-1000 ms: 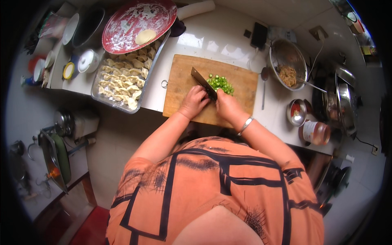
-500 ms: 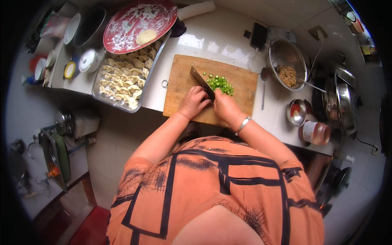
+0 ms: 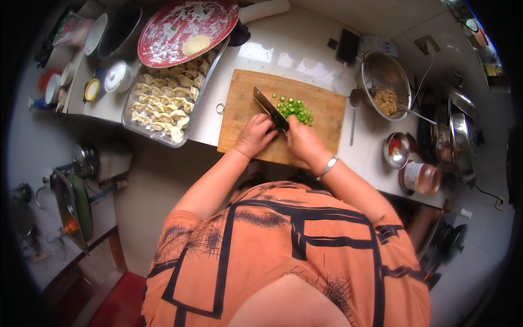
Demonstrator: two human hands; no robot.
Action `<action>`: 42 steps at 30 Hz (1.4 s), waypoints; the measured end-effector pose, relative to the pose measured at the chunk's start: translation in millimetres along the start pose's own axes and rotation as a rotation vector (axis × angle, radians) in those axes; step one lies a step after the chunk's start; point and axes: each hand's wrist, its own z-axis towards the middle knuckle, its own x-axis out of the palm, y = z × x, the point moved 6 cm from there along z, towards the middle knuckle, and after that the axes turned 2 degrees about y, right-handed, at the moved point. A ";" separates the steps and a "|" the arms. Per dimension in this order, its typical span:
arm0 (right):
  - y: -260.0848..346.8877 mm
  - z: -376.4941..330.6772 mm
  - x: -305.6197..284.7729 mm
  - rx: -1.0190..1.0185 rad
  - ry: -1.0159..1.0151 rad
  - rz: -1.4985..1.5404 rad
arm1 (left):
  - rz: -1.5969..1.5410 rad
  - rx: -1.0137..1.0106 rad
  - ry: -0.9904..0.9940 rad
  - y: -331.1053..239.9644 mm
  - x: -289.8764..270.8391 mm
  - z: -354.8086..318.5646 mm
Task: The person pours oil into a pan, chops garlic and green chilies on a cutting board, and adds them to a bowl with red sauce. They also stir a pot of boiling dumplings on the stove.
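On a wooden cutting board (image 3: 327,111), my right hand (image 3: 305,143) is closed round the handle of a cleaver (image 3: 267,102). Its dark blade slants to the far left, edge down toward the board. Left of the blade, my left hand (image 3: 254,136) has its fingers curled and pressed down close to the steel. A bit of green vegetable shows at those fingertips; most of the piece is hidden by the fingers and blade. Small round slices of green vegetable (image 3: 298,110) lie heaped right of the blade, with a few loose ones beyond the heap.
A tray of dumplings (image 3: 173,144) stands left, under a floury red platter (image 3: 163,32) bearing dough wrappers (image 3: 196,46). At right are a spoon (image 3: 353,117), a metal bowl of filling (image 3: 385,102), a small metal bowl (image 3: 396,151) and a jar (image 3: 422,177). A phone (image 3: 347,46) lies behind.
The view has shifted slightly. Both hands stay at the cleaver, with only small movements, and a little more green shows by my left fingertips.
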 end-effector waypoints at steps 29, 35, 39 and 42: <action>5.3 3.8 1.8 -0.008 0.021 -0.015 | 0.075 0.013 -0.046 1.7 1.3 2.5; -1.4 -5.4 0.6 -0.007 0.108 -0.059 | 0.034 0.012 -0.043 4.0 3.7 -2.6; 5.9 -1.1 9.3 0.040 0.072 -0.026 | 0.051 0.000 -0.038 5.7 3.8 -0.1; 7.7 1.8 3.9 0.019 0.044 -0.030 | 0.013 0.005 -0.023 2.2 -0.3 1.1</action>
